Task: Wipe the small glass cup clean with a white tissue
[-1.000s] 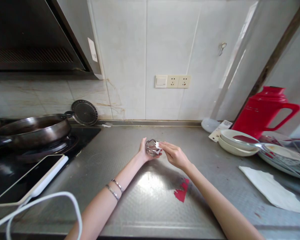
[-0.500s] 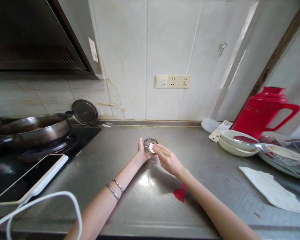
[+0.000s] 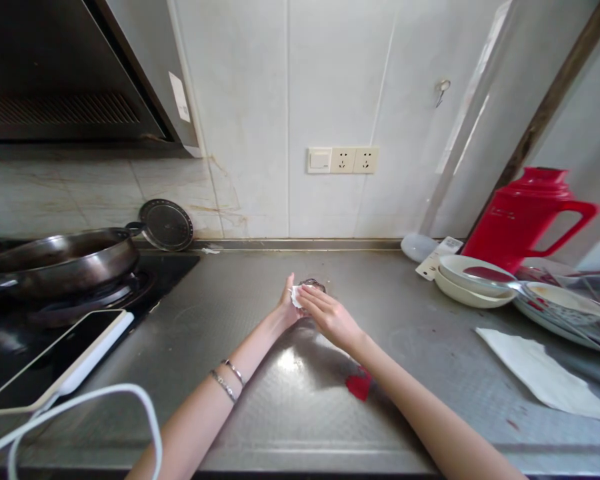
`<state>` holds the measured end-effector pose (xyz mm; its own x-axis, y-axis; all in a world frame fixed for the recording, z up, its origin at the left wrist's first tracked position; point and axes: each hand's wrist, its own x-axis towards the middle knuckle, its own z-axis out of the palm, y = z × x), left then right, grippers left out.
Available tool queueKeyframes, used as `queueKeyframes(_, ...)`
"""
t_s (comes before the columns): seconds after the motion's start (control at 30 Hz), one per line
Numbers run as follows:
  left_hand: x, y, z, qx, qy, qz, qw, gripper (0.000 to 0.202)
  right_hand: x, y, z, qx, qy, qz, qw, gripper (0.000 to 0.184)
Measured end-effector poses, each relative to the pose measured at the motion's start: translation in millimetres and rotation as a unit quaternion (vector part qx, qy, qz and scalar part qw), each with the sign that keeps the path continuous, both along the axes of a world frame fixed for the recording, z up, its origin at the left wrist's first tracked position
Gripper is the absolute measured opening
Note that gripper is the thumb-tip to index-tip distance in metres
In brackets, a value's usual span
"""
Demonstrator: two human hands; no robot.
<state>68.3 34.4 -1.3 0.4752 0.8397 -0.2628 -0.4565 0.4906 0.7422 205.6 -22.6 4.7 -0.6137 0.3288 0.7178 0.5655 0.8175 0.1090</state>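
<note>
The step in hand seems to be the wiping of a small, clear, faceted glass vessel, which is at the middle of the grey metal counter, between the two hands. The left hand grasps the vessel from the left side. The right hand holds a small, white, torn piece of paper under its fingertips, against the vessel. The right fingers hide most of the glass, so I cannot be sure if the paper touches its rim or its inside. In my judgement, the next move calls for a firm left hold, and for light, even pressure from the right fingers.

Counted, there is one glass vessel and one paper piece in the fingers. On the near part lies one red, ragged scrap; at right, one larger white paper sheet, two stacked white bowls and one red plastic thermos jug. At left is one white-edged phone.
</note>
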Motion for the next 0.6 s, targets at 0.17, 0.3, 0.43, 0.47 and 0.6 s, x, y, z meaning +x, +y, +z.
queueKeyframes(0.17, 3, 2, 0.6, -0.003, 0.012, -0.005, 1.0, 0.062, 6, 2, 3.7, -0.004, -0.003, -0.001, 1.0, 0.043)
queueKeyframes(0.3, 5, 4, -2.3, 0.001, -0.021, -0.029, 0.999, 0.061, 11, 4, 4.6, -0.021, -0.001, -0.006, 1.0, 0.047)
queueKeyframes(0.43, 5, 3, -0.9, 0.01, -0.012, -0.038, 0.999, 0.063, 16, 7, 3.7, -0.035, 0.011, -0.001, 0.999, 0.052)
queueKeyframes(0.47, 5, 2, 0.6, 0.013, -0.003, -0.038, 0.999, 0.063, 17, 7, 3.3, -0.039, 0.017, -0.002, 0.999, 0.053)
queueKeyframes(0.6, 2, -1, 7.8, 0.025, 0.018, -0.028, 0.999, 0.063, 26, 12, 1.5, -0.057, 0.04, -0.016, 0.997, 0.061)
